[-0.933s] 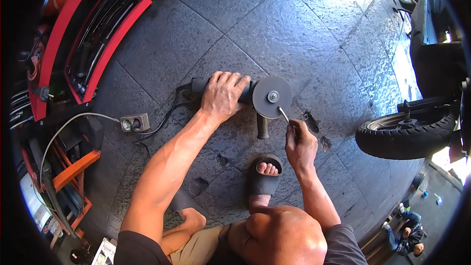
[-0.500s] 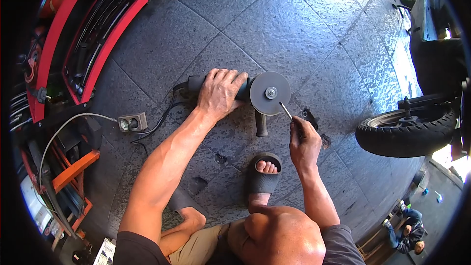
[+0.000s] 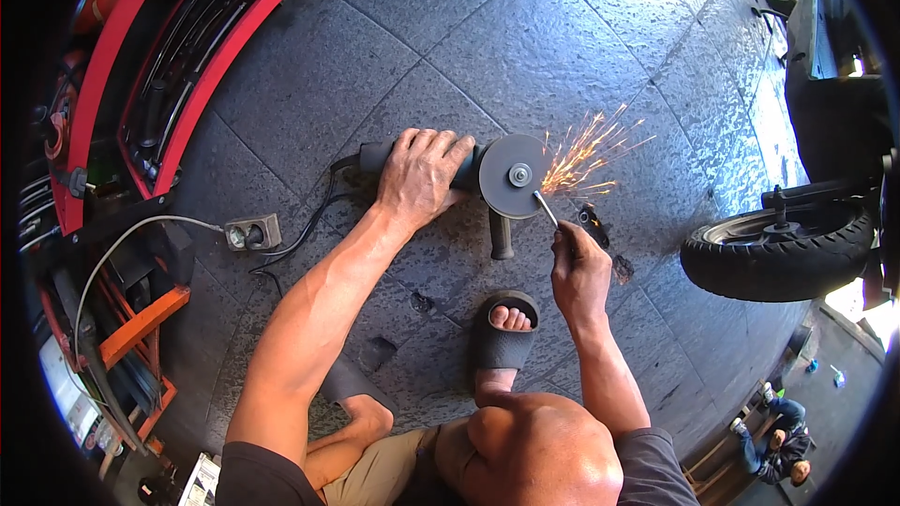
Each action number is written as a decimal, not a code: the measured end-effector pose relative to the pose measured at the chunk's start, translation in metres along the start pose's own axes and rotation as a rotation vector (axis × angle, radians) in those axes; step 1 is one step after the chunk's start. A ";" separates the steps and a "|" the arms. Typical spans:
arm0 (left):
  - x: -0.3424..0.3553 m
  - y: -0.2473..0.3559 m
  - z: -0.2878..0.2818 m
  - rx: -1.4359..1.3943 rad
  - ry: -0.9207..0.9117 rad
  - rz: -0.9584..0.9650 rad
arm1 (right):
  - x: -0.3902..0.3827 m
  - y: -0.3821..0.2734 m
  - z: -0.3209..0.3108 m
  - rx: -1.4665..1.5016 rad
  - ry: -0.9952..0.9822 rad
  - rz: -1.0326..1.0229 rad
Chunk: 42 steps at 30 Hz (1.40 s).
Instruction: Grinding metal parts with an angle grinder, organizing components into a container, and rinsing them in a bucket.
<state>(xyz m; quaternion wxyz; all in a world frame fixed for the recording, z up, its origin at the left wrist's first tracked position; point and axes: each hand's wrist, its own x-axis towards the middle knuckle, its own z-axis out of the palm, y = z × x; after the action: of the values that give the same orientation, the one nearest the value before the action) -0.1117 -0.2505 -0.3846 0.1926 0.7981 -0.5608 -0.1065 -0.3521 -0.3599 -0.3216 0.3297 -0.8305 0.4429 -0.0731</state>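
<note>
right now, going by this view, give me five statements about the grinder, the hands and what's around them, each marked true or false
1. The left hand is on the angle grinder. True.
2. The right hand is empty. False: the right hand holds a thin metal rod.
3. Orange sparks show to the right of the grinder's disc. True.
4. The grinder's side handle points away from the person. False: the side handle points toward the person.
5. A socket block lies on the floor to the left of the grinder. True.
</note>
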 end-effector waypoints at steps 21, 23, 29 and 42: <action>0.001 -0.002 -0.001 -0.012 0.008 0.019 | 0.004 -0.003 0.003 0.004 0.035 -0.034; 0.001 -0.002 -0.001 -0.031 -0.002 0.014 | 0.004 -0.003 0.002 -0.010 0.030 -0.008; 0.001 -0.002 0.000 -0.008 -0.005 0.018 | 0.004 -0.002 0.003 -0.021 0.014 -0.008; 0.001 -0.002 -0.001 -0.025 -0.007 0.015 | 0.004 -0.002 0.004 0.009 0.015 -0.007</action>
<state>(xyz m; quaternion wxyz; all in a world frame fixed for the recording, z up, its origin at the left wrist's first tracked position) -0.1093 -0.2504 -0.3849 0.2015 0.7910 -0.5661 -0.1152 -0.3465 -0.3608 -0.3241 0.3300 -0.8299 0.4421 -0.0825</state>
